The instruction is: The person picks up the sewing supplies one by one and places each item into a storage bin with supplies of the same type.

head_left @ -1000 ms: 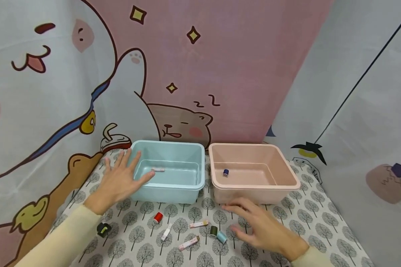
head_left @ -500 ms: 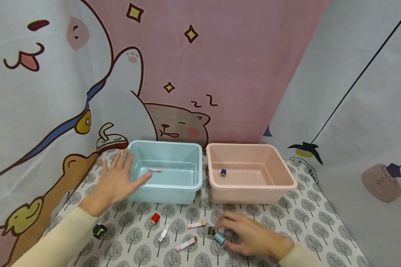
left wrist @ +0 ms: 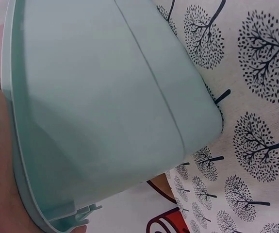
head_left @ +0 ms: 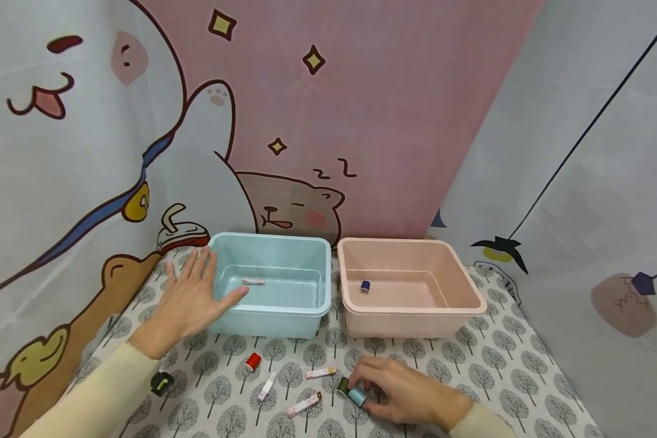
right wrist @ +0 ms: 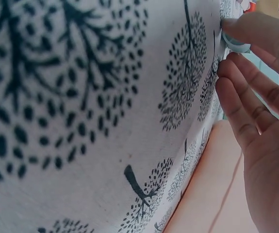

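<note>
My right hand (head_left: 399,389) is low over the cloth, its thumb and index finger pinching a light-blue thread spool (head_left: 357,397). In the right wrist view the grey-blue end of that spool (right wrist: 237,44) shows between thumb and fingers. Touching it on the left is a dark-green thread spool (head_left: 342,385), close to the index fingertip. My left hand (head_left: 188,301) rests, fingers straight, on the left rim of the light-blue bin (head_left: 274,319). The left wrist view shows that bin's outer wall (left wrist: 100,97) beside the hand.
A red thread spool (head_left: 253,362), several small pale printed sticks (head_left: 305,404) and a small black thing (head_left: 161,383) lie on the tree-print cloth. The blue bin holds one pale stick (head_left: 253,281). A navy spool (head_left: 365,286) lies in the peach bin (head_left: 413,322).
My right hand has come down and left from in front of the peach bin and now pinches the light-blue spool. The green spool has tilted slightly. My left hand stays at the blue bin.
</note>
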Motion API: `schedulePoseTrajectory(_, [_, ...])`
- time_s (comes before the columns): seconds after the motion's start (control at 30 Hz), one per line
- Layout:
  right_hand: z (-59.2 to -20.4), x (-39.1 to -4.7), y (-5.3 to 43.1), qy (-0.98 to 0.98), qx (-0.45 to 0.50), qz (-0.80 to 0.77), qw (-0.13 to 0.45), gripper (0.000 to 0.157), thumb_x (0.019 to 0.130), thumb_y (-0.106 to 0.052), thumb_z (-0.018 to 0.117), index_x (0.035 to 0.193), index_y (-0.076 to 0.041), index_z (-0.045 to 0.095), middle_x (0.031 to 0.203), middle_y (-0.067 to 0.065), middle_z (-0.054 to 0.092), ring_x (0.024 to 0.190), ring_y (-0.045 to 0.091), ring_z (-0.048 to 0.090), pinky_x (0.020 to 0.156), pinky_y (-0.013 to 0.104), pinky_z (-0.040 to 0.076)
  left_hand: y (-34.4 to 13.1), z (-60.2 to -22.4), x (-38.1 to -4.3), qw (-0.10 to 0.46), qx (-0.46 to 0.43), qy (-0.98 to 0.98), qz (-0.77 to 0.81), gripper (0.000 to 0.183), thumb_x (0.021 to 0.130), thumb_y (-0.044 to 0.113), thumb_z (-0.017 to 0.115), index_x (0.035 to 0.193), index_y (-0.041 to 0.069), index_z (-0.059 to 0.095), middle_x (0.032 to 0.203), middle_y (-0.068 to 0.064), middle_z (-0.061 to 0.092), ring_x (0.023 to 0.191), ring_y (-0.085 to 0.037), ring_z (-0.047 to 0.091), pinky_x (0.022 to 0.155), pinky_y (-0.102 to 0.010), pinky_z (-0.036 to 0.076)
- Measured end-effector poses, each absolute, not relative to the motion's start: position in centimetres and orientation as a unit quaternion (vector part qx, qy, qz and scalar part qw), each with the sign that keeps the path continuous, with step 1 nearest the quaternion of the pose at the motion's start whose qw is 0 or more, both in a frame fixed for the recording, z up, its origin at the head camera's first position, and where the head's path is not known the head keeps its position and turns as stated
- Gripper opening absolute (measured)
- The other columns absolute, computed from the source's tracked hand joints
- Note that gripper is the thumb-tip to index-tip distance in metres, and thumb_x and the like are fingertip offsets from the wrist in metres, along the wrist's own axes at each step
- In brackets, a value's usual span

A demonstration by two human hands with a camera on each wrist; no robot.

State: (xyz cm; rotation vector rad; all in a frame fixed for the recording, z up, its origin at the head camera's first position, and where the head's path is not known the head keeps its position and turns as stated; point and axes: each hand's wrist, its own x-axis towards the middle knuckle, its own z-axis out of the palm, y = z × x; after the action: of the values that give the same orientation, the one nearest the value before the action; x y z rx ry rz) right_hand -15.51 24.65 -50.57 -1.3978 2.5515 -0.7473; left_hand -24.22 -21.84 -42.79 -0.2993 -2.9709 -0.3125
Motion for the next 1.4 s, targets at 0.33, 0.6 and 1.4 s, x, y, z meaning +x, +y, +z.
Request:
schedulePoseTrajectory(0.33, [-50.6,-15.6,24.8,0.846,-0.473,-0.240,0.054,0.032,0.103,-0.014,0.087,0.132,-0.022,0.076,0.127,-0.008,0.076,0.111,-0.004,0.072,0.094,0.015,0.065,-21.9,-43.0,-24.2,0.076,-0.100,-0.986,-0.109,0.123,0.110,0.088,0.042,0.180,-0.011,0.023,0.193,-0.033,0.011,0.179,-0.061,0.011,0.135,-0.093,-0.002])
schedulePoseTrajectory(0.6, [-49.8,-15.6,25.3,0.852,-0.474,-0.219,0.032,0.035,0.101,-0.015,0.091,0.133,-0.018,0.078,0.126,-0.008,0.076,0.110,-0.003,0.073,0.094,0.014,0.065,-21.9,-43.0,-24.1,0.079,-0.100,-0.986,-0.109,0.123,0.110,0.087,0.043,0.180,-0.012,0.024,0.193,-0.033,0.012,0.179,-0.061,0.012,0.135,-0.094,-0.001])
schedulePoseTrajectory(1.4, [-41.8,-17.9,27.4,0.840,-0.476,-0.249,-0.074,0.035,0.095,-0.007,0.096,0.124,-0.012,0.077,0.118,-0.004,0.082,0.100,0.002,0.078,0.089,0.019,0.069,-21.9,-42.9,-24.2,0.074,-0.103,-0.985,-0.112,0.126,0.109,0.089,0.045,0.179,-0.013,0.023,0.192,-0.035,0.014,0.178,-0.062,0.014,0.133,-0.097,0.000])
